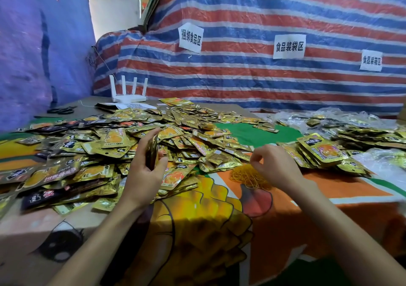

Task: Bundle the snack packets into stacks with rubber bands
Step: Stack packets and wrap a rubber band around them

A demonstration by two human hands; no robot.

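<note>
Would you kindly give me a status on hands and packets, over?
Left hand grips a stack of packets on edge. Right hand curled over the rubber band pile; band in fingers unclear. Loose packets heaped beside the stack, not blocking.

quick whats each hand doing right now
Left hand: grips a stack of packets, held on edge.
Right hand: fingers curled over the rubber bands; whether it pinches one cannot be told.

Pkt heap [186, 136], upright stack [152, 151], band pile [248, 177]
</note>
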